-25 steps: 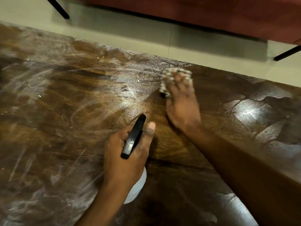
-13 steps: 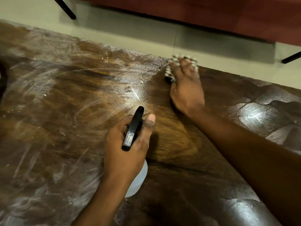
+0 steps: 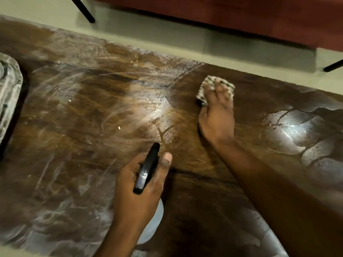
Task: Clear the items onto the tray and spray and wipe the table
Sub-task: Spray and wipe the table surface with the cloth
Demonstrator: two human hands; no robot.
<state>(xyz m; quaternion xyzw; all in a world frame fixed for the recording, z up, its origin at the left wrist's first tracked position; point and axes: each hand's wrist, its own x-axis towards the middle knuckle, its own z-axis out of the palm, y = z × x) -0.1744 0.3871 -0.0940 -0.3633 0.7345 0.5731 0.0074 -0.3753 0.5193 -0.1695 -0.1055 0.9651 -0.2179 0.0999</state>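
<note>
Cloth (image 3: 203, 89), R hand (image 3: 216, 119): nearer, off tbl (image 3: 74, 130) edge

desk (image 3: 74, 127) dark brown wood grain, whitish swirled smears | cloth (image 3: 203, 89) white with dark checks | spray bottle (image 3: 146, 169) black head, cloudy white body | tray (image 3: 9, 93) grey, streaked | floor (image 3: 167, 38) pale cream | sofa (image 3: 241, 15) rust red

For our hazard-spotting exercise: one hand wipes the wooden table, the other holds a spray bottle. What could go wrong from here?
1. The right hand presses the checked grey-and-white cloth near the far edge of the dark brown wooden table; dark specks there might get swept onto the pale tiled floor.
2. The left hand grips the white plastic spray bottle with a black trigger head, aimed at wet smears; another squeeze might over-wet the wood.
</note>
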